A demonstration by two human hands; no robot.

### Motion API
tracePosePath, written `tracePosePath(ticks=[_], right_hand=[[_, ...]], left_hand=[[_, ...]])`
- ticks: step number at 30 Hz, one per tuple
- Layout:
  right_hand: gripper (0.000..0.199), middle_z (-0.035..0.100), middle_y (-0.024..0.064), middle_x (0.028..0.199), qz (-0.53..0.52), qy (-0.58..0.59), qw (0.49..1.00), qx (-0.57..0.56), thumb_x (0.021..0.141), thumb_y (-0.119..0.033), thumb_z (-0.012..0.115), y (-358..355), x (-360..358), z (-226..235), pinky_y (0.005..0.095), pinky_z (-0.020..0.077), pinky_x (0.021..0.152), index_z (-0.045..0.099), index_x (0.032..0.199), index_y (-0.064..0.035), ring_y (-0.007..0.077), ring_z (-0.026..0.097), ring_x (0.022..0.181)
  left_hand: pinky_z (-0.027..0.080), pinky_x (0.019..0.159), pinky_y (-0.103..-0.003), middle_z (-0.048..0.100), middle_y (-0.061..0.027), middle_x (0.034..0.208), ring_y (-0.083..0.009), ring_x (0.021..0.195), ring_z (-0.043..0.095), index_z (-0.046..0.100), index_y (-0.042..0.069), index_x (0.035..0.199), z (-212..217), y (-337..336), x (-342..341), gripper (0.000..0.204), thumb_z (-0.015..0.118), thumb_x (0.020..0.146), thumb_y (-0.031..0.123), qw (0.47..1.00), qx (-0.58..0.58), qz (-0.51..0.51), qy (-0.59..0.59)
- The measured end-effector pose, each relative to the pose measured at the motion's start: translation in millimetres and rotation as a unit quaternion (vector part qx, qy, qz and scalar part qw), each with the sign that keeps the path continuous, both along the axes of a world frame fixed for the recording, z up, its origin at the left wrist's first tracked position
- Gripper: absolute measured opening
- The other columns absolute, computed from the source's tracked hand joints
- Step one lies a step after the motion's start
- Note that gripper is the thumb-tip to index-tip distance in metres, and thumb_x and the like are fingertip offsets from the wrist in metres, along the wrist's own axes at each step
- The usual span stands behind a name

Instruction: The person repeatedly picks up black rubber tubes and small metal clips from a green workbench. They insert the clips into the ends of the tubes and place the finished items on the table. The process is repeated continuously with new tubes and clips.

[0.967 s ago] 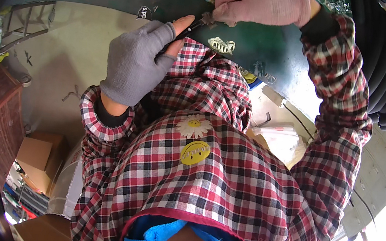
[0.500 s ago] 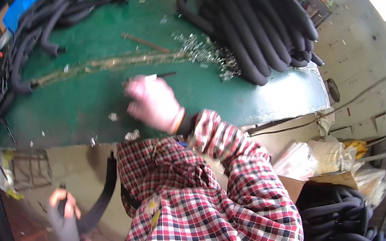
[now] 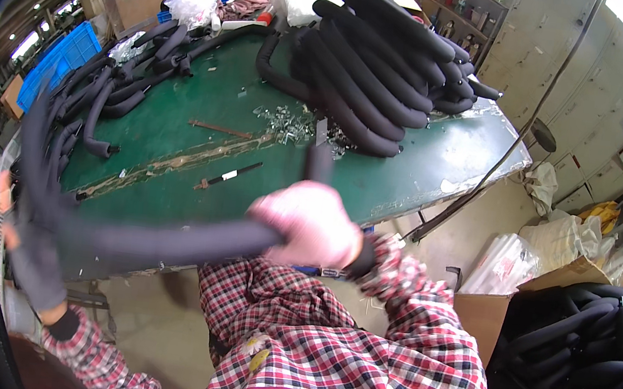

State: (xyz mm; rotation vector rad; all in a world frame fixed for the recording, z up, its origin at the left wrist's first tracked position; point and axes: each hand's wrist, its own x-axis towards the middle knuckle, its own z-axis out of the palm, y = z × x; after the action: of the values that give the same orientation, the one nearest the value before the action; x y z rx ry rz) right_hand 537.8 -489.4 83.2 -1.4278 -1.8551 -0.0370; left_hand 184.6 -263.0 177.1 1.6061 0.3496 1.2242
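Foam tube (image 3: 165,243) held across lap, long axis left-right, blurred. Right hand (image 3: 308,225) fist wrapped round right end; left hand (image 3: 31,261) fingers closed on left end. Green table (image 3: 424,162) beyond.

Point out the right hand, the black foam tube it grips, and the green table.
right hand (image 3: 308,224), head view, back of the pink glove
black foam tube (image 3: 166,239), head view, blurred mid-length
green table (image 3: 424,162), head view, bare top

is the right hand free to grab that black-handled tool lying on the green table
Probably not right now: the right hand is closed around a long black foam tube, which the left hand also holds. The tool itself lies uncovered on the green table, just beyond that hand.
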Motion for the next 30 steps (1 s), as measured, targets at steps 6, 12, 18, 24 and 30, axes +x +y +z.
tracePosePath(ticks=[6, 12, 18, 24, 30], right_hand=[[0.043, 0.070, 0.0149, 0.091, -0.320, -0.051, 0.940, 0.111, 0.073, -0.034, 0.079, 35.7, 164.2, 74.4, 0.0400, 0.0565, 0.077, 0.071, 0.107, -0.0080, 0.0345, 0.070, 0.084], [0.052, 0.074, 0.0116, 0.105, -0.503, -0.196, 0.837, 0.093, 0.079, -0.046, 0.079, 78.9, 264.0, 51.9, 0.0412, 0.0565, 0.082, 0.071, 0.119, -0.0131, 0.0311, 0.071, 0.095], [0.048, 0.073, 0.0119, 0.114, -0.462, -0.332, 0.815, 0.109, 0.085, -0.028, 0.079, 89.7, 261.9, 41.2, 0.0407, 0.0557, 0.083, 0.068, 0.126, -0.0077, 0.0326, 0.071, 0.097], [0.047, 0.067, 0.0115, 0.130, -0.580, -0.440, 0.686, 0.009, 0.101, -0.036, 0.061, 114.2, 300.3, 45.1, 0.0409, 0.0522, 0.094, 0.058, 0.138, -0.0086, 0.0307, 0.066, 0.112], [0.060, 0.058, 0.0052, 0.144, -0.615, -0.454, 0.644, 0.036, 0.094, -0.037, 0.067, 124.6, 274.7, 19.5, 0.0397, 0.0468, 0.105, 0.051, 0.146, -0.0128, 0.0263, 0.059, 0.126]], left_hand=[[0.051, 0.083, -0.027, 0.063, -0.0053, 0.119, -0.0109, 0.095, 0.062, 0.050, 0.009, 0.146, -88.8, 29.1, 123.6, 0.044, 0.052, 0.106, 0.029, 0.984, -0.082, 0.030, 0.152], [0.052, 0.081, -0.027, 0.068, -0.0055, 0.113, -0.0131, 0.095, 0.067, 0.062, 0.004, 0.131, -142.9, 73.1, 146.1, 0.036, 0.061, 0.099, 0.019, 0.965, -0.128, -0.018, 0.226], [0.053, 0.076, -0.026, 0.070, -0.0017, 0.106, -0.0099, 0.088, 0.066, 0.067, 0.005, 0.122, -203.2, 157.4, 111.9, 0.029, 0.065, 0.094, 0.009, 0.951, -0.166, 0.106, 0.238], [0.053, 0.088, -0.038, 0.065, -0.0106, 0.119, -0.0278, 0.101, 0.065, 0.066, 0.012, 0.122, -229.5, 318.8, 80.9, 0.036, 0.066, 0.086, 0.005, 0.801, 0.194, 0.488, 0.289], [0.047, 0.105, -0.041, 0.051, -0.0261, 0.146, -0.0347, 0.127, 0.058, 0.030, 0.007, 0.158, -228.3, 445.8, 59.1, 0.101, 0.083, 0.079, 0.040, 0.840, -0.208, 0.431, 0.255]])
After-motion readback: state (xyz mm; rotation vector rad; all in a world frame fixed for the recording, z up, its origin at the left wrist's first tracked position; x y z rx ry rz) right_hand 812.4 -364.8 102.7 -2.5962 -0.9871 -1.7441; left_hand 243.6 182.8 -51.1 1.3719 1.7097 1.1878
